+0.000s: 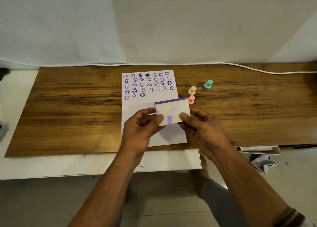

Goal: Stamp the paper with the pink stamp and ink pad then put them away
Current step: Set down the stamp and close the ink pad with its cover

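Note:
A white sheet of paper (137, 106) lies on the wooden board, its upper half covered with several purple smiley and heart stamps. Both hands hold the ink pad (172, 111), a white box with purple smudges and a purple far edge, lifted a little over the paper's right side. My left hand (140, 129) grips its left end, my right hand (200, 125) its right end. The pink stamp (191, 99) stands upright on the board just behind the ink pad's right corner, partly hidden by it.
A beige stamp (192, 90) and a teal stamp (208, 84) stand on the wooden board (68, 110) right of the paper. A white cable (257, 70) runs along the back edge. Crumpled paper (264, 163) lies on the floor at the right, below the white table (85, 165).

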